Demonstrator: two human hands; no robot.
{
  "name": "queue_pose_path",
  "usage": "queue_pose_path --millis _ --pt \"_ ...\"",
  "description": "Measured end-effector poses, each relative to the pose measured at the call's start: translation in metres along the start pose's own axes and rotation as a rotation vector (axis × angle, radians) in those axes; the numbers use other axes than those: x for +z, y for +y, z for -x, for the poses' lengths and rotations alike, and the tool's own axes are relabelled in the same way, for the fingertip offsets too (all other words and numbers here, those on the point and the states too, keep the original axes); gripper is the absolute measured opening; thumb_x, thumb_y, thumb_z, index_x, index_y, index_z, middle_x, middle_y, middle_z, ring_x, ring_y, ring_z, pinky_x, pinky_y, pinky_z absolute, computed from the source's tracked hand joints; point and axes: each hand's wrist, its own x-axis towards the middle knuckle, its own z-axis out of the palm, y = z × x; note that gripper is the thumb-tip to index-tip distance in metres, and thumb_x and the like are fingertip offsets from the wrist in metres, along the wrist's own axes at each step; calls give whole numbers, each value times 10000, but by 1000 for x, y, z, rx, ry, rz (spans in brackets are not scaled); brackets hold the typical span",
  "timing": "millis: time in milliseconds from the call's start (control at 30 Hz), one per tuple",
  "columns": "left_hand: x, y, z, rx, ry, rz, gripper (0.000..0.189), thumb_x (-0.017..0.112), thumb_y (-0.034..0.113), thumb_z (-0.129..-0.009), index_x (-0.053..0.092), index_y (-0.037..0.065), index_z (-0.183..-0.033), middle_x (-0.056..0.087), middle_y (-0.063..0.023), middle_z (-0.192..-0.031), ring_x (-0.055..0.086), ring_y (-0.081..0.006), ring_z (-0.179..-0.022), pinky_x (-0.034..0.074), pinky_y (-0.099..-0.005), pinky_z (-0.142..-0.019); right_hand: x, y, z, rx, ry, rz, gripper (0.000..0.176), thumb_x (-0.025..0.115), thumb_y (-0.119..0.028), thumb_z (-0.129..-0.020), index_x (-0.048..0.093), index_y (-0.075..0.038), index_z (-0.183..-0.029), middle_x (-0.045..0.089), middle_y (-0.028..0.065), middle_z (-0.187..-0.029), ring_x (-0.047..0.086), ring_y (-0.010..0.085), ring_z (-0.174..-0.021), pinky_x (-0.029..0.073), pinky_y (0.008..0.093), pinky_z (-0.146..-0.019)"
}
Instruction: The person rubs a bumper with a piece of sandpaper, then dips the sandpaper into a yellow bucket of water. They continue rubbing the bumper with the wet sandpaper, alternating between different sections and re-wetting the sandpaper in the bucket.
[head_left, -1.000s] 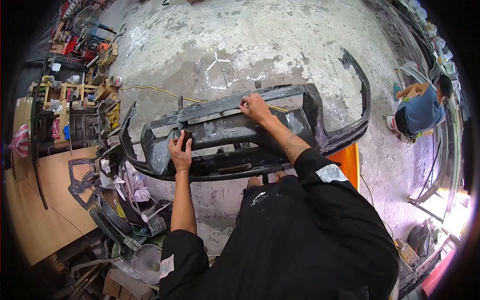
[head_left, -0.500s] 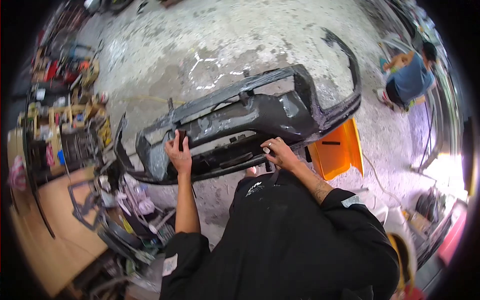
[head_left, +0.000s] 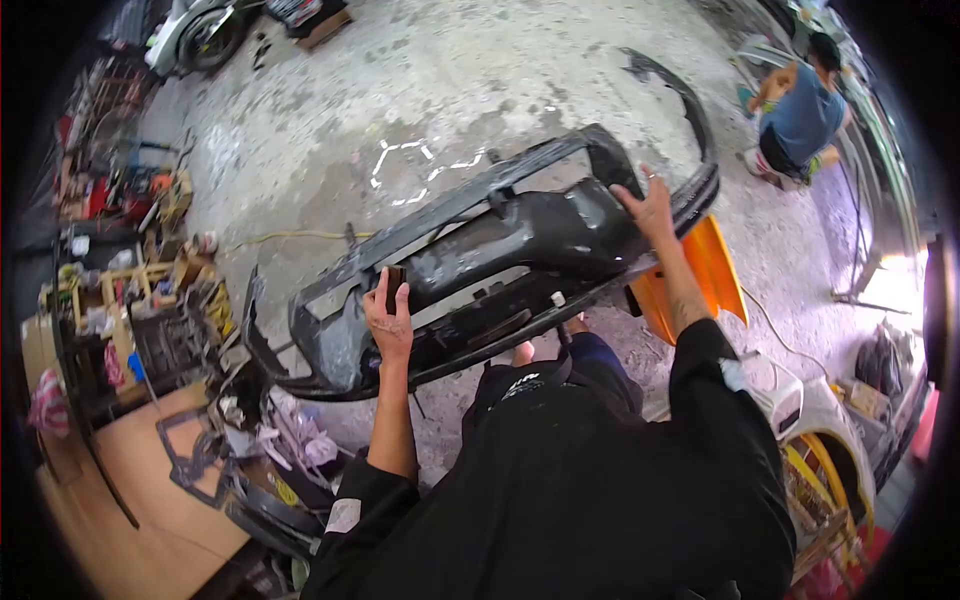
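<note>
the black bumper (head_left: 540, 235) is lying slanted in front of the person, above the concrete floor (head_left: 480, 80). the left hand (head_left: 388, 322) is gripping a small dark block (head_left: 395, 280) against its face. the right hand (head_left: 650, 208) is resting open, fingers spread, on its right end, just above an orange panel (head_left: 705, 270)

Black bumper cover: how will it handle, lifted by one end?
Probably light for its size: the bumper cover is a thin open shell. Likely flexes, being long with slender curled ends. May tip: right hand rests open on it, left hand presses a dark block against it.
</note>
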Motion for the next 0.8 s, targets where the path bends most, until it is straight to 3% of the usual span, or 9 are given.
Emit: queue_pose_path --millis 67,133,167,300,367,400,467,567,800 --pt "-19 -21 12 -116 58 -6 462 700 299 -1009 638 106 -1425 605 -200 -1048 604 -352 -969 493 -427 -884 23 27 -28 96 -132 -59 1001 823 -628 -805 501 53 -1464 579 297 -1423 553 396 -1349 426 422 -1130" --pt "-46 -53 33 -244 194 -72 474 665 300 -1036 587 73 -1444 635 -202 -1121 612 -323 -959 499 -418 -875 22 17 -42 179 -387 -189 915 788 -657 -822 609 80 -1334 665 312 -1282 642 416 -1228 478 463 -1060" --pt "-60 -74 46 -290 300 -99 476 652 300 -1045 568 58 -1446 643 -203 -1160 614 -310 -956 502 -413 -871 37 33 -42 227 -416 106 887 739 -694 -839 654 88 -1249 692 321 -1208 669 436 -1165 495 479 -1018" --pt "-107 -178 126 -614 814 -10 510 581 345 -1072 461 57 -1476 623 -198 -1247 642 -279 -946 560 -394 -759 37 28 -38 269 -320 95 957 729 -745 -800 640 73 -1290 688 348 -1198 660 466 -1169 499 485 -994" --pt "-123 -174 150 -1089 948 143 588 523 405 -1073 367 39 -1505 597 -208 -1307 669 -315 -1025 608 -440 -754 40 35 -35 211 -295 113 892 726 -695 -842 643 86 -1267 685 354 -1179 668 476 -1139 509 479 -970" --pt "-121 -190 165 -1095 951 150 588 523 405 -1073 367 39 -1505 597 -208 -1307 669 -315 -1025 608 -440 -754 40 32 -34 204 -293 118 892 726 -695 -842 643 86 -1267 685 354 -1179 668 476 -1139 509 479 -970" --pt "-104 -246 191 -1278 1138 666 633 484 406 -1058 299 21 -1526 589 -228 -1332 690 -373 -1062 635 -492 -809 38 25 -31 204 -243 56 985 732 -751 -795 614 110 -1261 656 386 -1213 624 514 -1192 483 497 -1022" --pt "-74 -273 192 -1245 1173 909 529 433 346 -1043 538 -67 -1356 657 -237 -1257 704 -418 -1040 635 -553 -867 43 15 -23 204 -147 101 977 727 -748 -804 614 113 -1252 657 389 -1205 619 518 -1196 482 497 -1029" --pt "-76 -283 182 -1344 1213 1159 502 379 332 -1060 598 -51 -1298 657 -238 -1254 701 -423 -1058 622 -589 -903 40 -2 -15 229 -71 170 936 757 -688 -814 632 98 -1305 668 345 -1242 630 469 -1208 475 469 -1050"
